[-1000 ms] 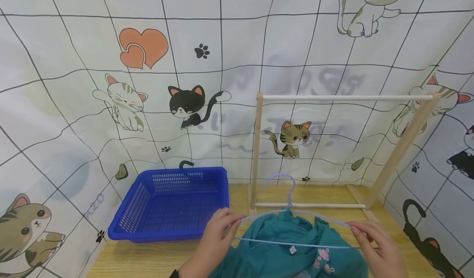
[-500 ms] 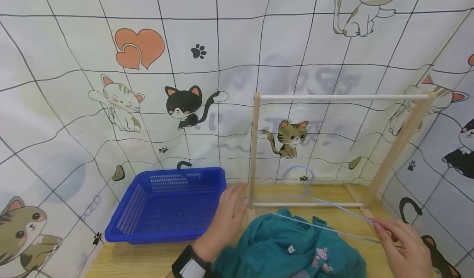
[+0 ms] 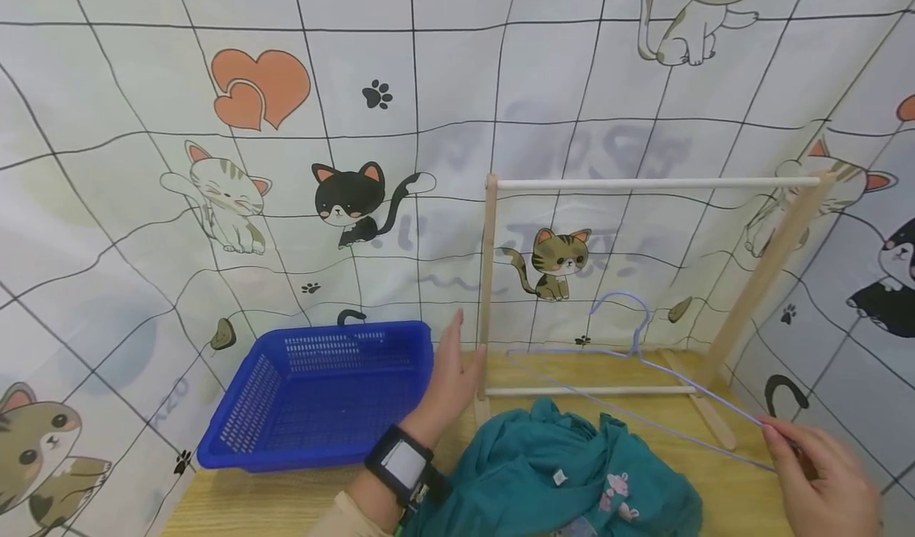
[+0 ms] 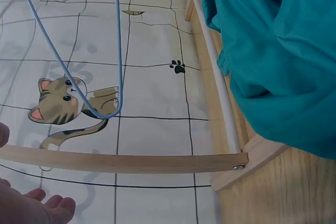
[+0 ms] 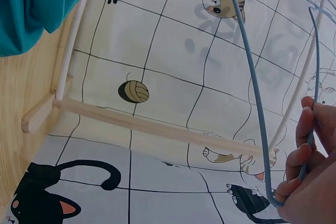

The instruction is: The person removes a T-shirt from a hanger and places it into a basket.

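My right hand (image 3: 822, 473) pinches one end of a thin blue-purple clothes hanger (image 3: 704, 382), which is held up above the table with its hook upward. In the right wrist view the fingers (image 5: 300, 156) curl round the hanger wire. My left hand (image 3: 450, 382) is apart from the hanger, fingers straight, near the wooden rack's left post. The hanger's free end (image 4: 110, 114) shows in the left wrist view, away from that hand. Below the hanger lies a bunched teal garment (image 3: 565, 473) with a white tag and pink printed figures.
A wooden rack (image 3: 488, 283) with a white top bar stands at the back right. To the left sits a blue plastic basket (image 3: 314, 457) on the wooden table (image 3: 286, 497). Behind is a cat-print wall covering (image 3: 457, 68).
The left hand has let go of the hanger and moved up toward the rack's left post. The right hand has carried the hanger to the right, off the garment.
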Demonstrator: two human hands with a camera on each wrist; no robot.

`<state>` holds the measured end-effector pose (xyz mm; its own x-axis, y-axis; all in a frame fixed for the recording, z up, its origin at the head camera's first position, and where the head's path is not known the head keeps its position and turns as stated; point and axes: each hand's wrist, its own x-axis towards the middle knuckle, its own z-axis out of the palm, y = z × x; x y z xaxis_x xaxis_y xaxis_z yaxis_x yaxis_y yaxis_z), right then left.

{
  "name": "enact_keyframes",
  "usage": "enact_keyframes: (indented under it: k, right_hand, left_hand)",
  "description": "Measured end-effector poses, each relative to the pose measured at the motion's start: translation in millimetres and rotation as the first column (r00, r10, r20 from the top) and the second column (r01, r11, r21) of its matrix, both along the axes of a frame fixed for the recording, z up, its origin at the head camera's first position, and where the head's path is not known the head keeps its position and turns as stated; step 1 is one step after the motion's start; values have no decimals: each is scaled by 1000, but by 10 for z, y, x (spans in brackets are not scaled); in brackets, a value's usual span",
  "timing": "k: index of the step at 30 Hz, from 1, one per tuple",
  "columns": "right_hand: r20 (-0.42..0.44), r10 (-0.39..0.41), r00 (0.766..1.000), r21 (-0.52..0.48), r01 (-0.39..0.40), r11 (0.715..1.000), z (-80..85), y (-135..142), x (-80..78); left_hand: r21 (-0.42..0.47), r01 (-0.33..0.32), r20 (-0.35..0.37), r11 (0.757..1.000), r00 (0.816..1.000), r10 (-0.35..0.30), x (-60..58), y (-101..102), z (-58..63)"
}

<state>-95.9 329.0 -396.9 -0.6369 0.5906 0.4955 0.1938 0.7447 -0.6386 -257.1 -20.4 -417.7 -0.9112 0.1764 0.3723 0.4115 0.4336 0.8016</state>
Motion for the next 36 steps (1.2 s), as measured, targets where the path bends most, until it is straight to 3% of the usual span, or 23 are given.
enact_keyframes:
  k: [7, 12, 23, 31, 36]
  right_hand:
    - [-28, -7, 1000, -7, 6, 1000, -9, -16, 21]
    - [13, -9, 1000, -21, 9, 1000, -11, -5, 3]
    - [-12, 6, 1000, 3, -6, 1000, -41, 15, 27]
    - [-6, 7, 1000, -2, -7, 1000, -33, -15, 33]
    - [12, -3, 1000, -2, 3, 1000, -46, -9, 42]
  left_hand:
    - [113, -47, 44, 992, 998, 42, -197, 113, -38]
    - [172, -53, 82, 984, 996, 39, -297, 137, -58]
    - [68, 16, 82, 998, 996, -21, -428, 185, -159]
    - [121, 33, 123, 992, 991, -48, -436, 259, -168]
    - [145, 28, 95, 989, 995, -42, -458, 261, -185]
